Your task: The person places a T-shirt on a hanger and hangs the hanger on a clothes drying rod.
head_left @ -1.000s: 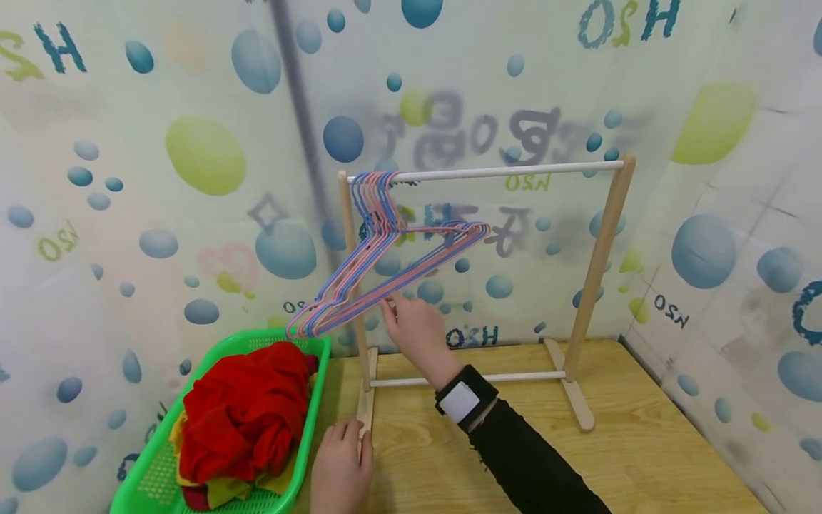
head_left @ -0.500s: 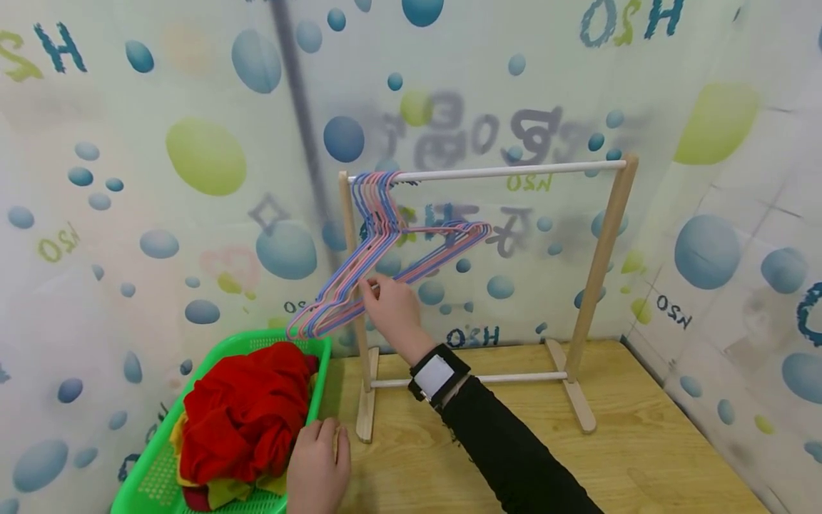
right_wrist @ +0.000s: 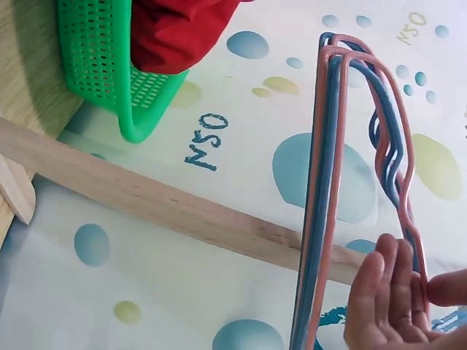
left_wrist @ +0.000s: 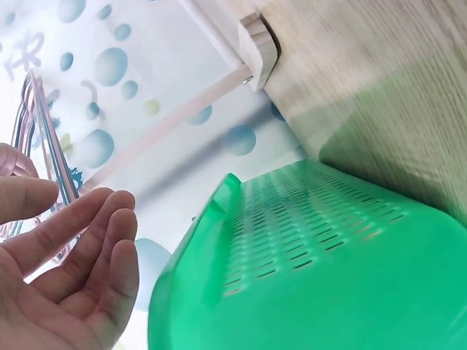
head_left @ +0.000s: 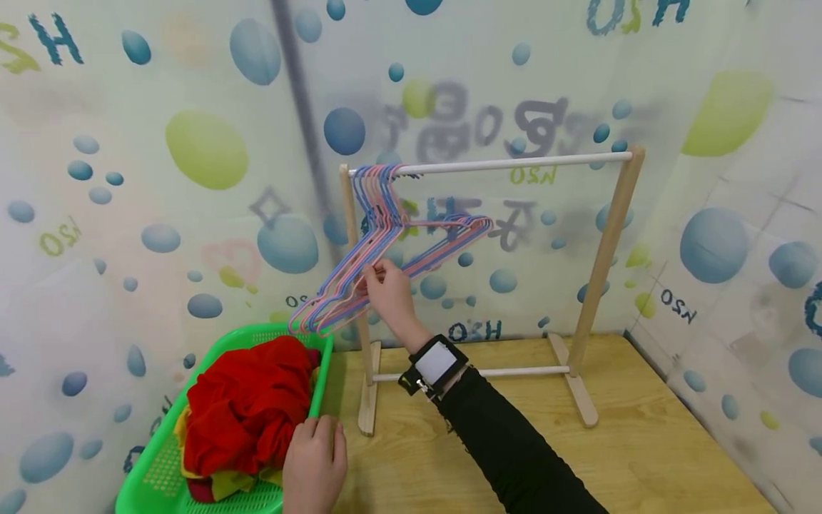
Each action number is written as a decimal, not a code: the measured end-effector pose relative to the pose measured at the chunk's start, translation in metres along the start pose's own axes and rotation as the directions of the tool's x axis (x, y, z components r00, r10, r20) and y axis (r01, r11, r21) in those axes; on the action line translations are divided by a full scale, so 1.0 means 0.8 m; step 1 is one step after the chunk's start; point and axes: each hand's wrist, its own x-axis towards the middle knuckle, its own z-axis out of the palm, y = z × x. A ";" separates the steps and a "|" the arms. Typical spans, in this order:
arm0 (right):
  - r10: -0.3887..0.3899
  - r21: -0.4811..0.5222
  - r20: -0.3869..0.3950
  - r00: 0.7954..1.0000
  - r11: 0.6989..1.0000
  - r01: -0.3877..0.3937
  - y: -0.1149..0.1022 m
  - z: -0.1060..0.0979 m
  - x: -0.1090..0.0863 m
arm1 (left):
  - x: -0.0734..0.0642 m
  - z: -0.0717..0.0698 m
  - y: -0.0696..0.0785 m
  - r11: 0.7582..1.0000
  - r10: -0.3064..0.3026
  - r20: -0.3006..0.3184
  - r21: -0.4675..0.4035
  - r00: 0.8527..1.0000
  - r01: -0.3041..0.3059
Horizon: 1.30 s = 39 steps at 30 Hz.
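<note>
Pink and blue wire hangers (head_left: pixel 385 214) hang bunched at the left end of the rack's white top bar (head_left: pixel 514 164). My right hand (head_left: pixel 390 294) pinches the sloping shoulder of the front pink hanger (right_wrist: pixel 335 168). In the right wrist view, its thumb and fingers meet on either side of that wire. My left hand (head_left: pixel 315 460) hovers beside the right side of the green basket (head_left: pixel 323 365). Its fingers (left_wrist: pixel 120 240) are loosely curled with nothing in them, as the left wrist view shows. Red cloth (head_left: pixel 247 403) lies heaped in the basket, over yellow and dark red fabric.
The rack's wooden posts (head_left: pixel 606 264) stand on flat feet (head_left: pixel 581 400) on the wood-grain table (head_left: pixel 449 450). A lower white rod (head_left: pixel 526 372) joins the posts. Behind rises a wall covering (head_left: pixel 193 64) printed with blue and green bubbles.
My right hand has moved up and left, from the hangers' lower bars to the front pink hanger's shoulder, and now pinches it. My left hand has shifted left, toward the basket.
</note>
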 end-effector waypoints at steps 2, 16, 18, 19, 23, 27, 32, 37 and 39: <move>0.045 0.131 0.053 0.998 0.990 -0.052 -0.001 -0.003 0.000 | 0.002 -0.001 0.001 1.000 0.004 -0.008 -0.001 1.000 -0.004; 0.253 0.572 0.176 0.951 0.760 -0.308 -0.024 -0.029 -0.007 | 0.001 -0.001 0.001 0.998 0.058 -0.061 -0.004 0.996 -0.058; 0.257 0.599 0.175 0.951 0.739 -0.309 -0.027 -0.032 -0.008 | 0.001 0.000 0.000 0.998 0.057 -0.060 -0.005 0.997 -0.058; 0.253 0.616 0.171 0.952 0.727 -0.304 -0.028 -0.033 -0.009 | 0.001 0.000 0.000 0.998 0.058 -0.059 -0.006 0.997 -0.058; 0.234 0.664 0.148 0.961 0.696 -0.272 -0.034 -0.041 -0.014 | 0.002 0.002 0.002 0.998 0.060 -0.047 -0.010 0.997 -0.061; 0.214 0.692 0.137 0.967 0.678 -0.248 -0.040 -0.051 -0.018 | 0.002 0.004 0.003 0.999 0.051 -0.026 -0.008 0.998 -0.051; 0.204 0.725 0.114 0.972 0.652 -0.222 -0.050 -0.069 -0.020 | 0.000 0.007 0.002 0.998 0.061 -0.036 -0.005 0.998 -0.061; 0.158 0.739 0.104 0.982 0.649 -0.183 -0.066 -0.092 -0.024 | 0.002 0.006 0.001 0.997 0.069 -0.071 -0.014 0.995 -0.070; 0.130 0.739 0.113 0.985 0.651 -0.171 -0.072 -0.102 -0.027 | 0.003 0.004 0.000 0.998 0.064 -0.078 -0.017 0.995 -0.066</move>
